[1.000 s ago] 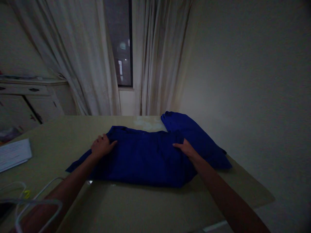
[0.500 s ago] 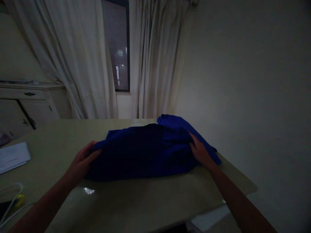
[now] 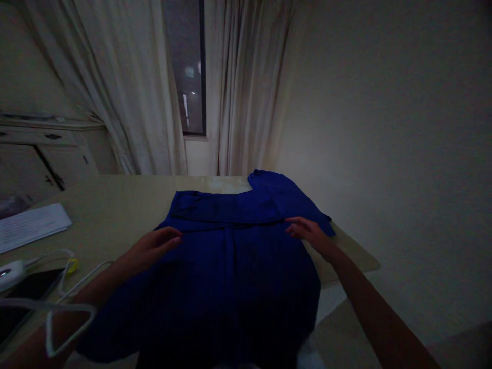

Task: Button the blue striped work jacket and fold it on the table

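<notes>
seen from the head-worn camera, looking forward and down, a dark blue garment [image 3: 230, 277] lies spread across a pale beige table [image 3: 115, 205] in dim light. its lower part runs toward the person and drops past the near table edge at the bottom center of the frame. a folded band crosses its upper part, and a bunched corner of cloth sits at the upper right, near the far table edge.

the left hand [image 3: 154, 246] lies open and almost flat on the garment's left side, fingers together and pointing right, gripping nothing. the right hand [image 3: 307, 233] is also open, its fingertips [image 3: 294, 225] resting lightly on the cloth just below the bunched corner, pointing left. the hands are well apart, with the garment between them.

at the left of the table lies a stack of printed papers [image 3: 33, 227]. below it are a dark smartphone [image 3: 34, 289], a small white device [image 3: 9, 272] and a white cable [image 3: 69, 307] with a yellow clip [image 3: 71, 265], the cable looping near the left forearm.

a dark window [image 3: 188, 66] stands at top center between pale curtains [image 3: 249, 92], with a white cabinet [image 3: 49, 154] at the upper left.
</notes>
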`<state>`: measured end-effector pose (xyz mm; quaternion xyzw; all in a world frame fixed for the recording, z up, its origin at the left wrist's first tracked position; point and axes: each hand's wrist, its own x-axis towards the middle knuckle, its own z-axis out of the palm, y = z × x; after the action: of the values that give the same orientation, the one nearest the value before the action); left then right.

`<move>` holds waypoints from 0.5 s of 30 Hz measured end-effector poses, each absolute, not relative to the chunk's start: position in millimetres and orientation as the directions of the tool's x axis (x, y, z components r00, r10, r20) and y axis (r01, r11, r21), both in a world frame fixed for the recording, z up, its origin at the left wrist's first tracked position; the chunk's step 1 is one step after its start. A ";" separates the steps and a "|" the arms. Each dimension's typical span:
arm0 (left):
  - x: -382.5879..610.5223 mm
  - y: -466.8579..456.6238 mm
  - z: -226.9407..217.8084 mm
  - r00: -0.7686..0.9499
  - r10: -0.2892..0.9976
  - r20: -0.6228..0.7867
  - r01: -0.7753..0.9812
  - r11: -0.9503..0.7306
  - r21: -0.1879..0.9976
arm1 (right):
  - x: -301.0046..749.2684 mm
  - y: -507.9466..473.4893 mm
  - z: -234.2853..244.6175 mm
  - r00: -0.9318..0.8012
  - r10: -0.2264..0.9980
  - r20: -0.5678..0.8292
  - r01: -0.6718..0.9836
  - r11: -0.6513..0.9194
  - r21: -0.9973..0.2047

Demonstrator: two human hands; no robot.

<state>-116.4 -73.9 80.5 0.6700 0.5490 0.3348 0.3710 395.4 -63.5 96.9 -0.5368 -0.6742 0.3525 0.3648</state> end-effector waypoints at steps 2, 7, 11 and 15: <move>-82.7 -33.7 74.0 0.224 0.968 0.116 0.579 -0.228 0.783 | 350.2 -18.5 91.6 -0.217 0.948 0.235 0.602 0.319 -0.732; 11.1 24.9 50.3 0.327 0.936 0.129 0.792 -0.346 0.503 | 239.5 63.5 54.0 -0.456 0.831 0.317 0.783 0.545 -0.302; 48.3 21.0 30.6 0.411 0.889 0.204 0.816 -0.458 0.352 | 189.4 85.5 27.8 -0.554 0.819 0.148 0.814 0.570 -0.110; 47.7 12.6 17.0 0.471 0.821 0.323 0.783 -0.558 0.274 | 209.8 102.4 47.0 -0.482 0.820 0.308 0.821 0.545 -0.168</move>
<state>47.7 12.6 17.0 0.8566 0.4681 0.2125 0.0437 209.8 102.4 47.0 -0.4767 -0.8608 -0.0011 0.1780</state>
